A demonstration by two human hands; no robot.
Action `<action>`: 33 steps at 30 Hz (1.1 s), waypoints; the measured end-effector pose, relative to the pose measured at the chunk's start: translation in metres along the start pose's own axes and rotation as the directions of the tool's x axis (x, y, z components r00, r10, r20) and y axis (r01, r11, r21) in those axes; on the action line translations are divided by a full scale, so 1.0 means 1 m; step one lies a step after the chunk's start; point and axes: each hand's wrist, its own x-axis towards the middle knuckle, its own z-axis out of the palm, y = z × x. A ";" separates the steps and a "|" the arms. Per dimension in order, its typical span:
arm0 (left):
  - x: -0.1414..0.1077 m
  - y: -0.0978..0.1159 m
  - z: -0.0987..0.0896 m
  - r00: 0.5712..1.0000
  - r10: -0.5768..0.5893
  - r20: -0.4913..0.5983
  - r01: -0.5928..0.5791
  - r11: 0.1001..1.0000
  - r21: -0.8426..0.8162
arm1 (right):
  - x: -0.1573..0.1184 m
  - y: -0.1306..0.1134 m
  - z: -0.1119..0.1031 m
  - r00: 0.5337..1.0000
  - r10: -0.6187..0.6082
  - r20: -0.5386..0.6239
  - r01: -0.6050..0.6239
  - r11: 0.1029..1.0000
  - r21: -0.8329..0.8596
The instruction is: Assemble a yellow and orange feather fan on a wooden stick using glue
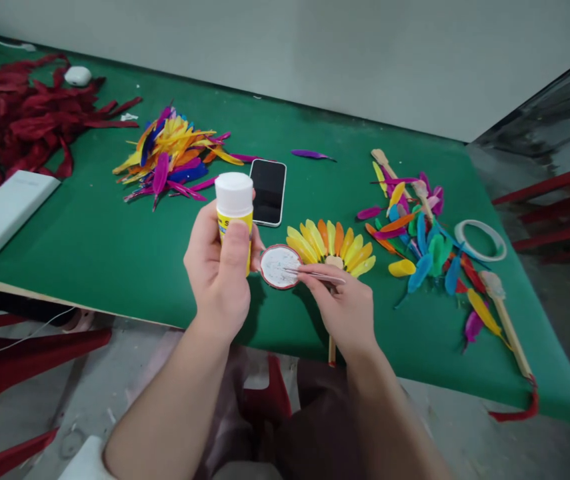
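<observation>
My left hand [222, 267] is wrapped round a yellow glue bottle [235, 200] with a white cap, held upright. Just right of its fingertips is a small round white disc [279, 267] with a red rim. The fingertips seem to touch the disc's edge. In my right hand [347, 307] is a pair of metal tweezers [322, 275], pinched between thumb and fingers, with the tips against the disc's white face. Behind that hand lies a fan of yellow and orange feathers [332, 243] on a wooden stick [332, 350], partly hidden by the hand.
A pile of coloured feathers [175, 157] and a phone [268, 191] lie beyond my hands. Right are loose feathers [422, 250], wooden sticks [512, 333] and a tape roll [481, 240]. Dark red strips [25, 120] and a white power bank [9, 210] lie left.
</observation>
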 end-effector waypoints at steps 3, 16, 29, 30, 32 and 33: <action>-0.001 -0.001 0.000 1.000 -0.014 -0.012 0.014 1.000 0.009 | -0.002 0.003 0.002 0.994 -0.101 0.029 0.102 0.994 -0.028; -0.002 -0.001 -0.001 1.000 -0.019 -0.024 0.021 0.997 0.074 | -0.001 0.003 -0.002 0.992 -0.122 0.032 0.124 0.990 -0.060; -0.005 -0.001 0.002 0.999 -0.029 0.016 0.028 0.997 0.075 | 0.002 0.005 -0.008 0.996 0.086 0.038 -0.088 0.994 0.056; -0.006 -0.001 0.002 0.999 -0.029 0.016 0.028 0.997 0.076 | 0.002 0.005 -0.008 0.995 0.088 0.046 -0.090 0.995 0.045; -0.006 -0.001 0.002 1.000 -0.022 0.017 0.020 0.997 0.080 | 0.003 0.005 -0.008 0.993 0.109 0.049 -0.111 0.993 0.046; -0.006 -0.001 0.003 1.000 -0.015 0.016 0.014 0.996 0.085 | 0.003 0.005 -0.008 0.991 0.127 0.050 -0.130 0.990 0.060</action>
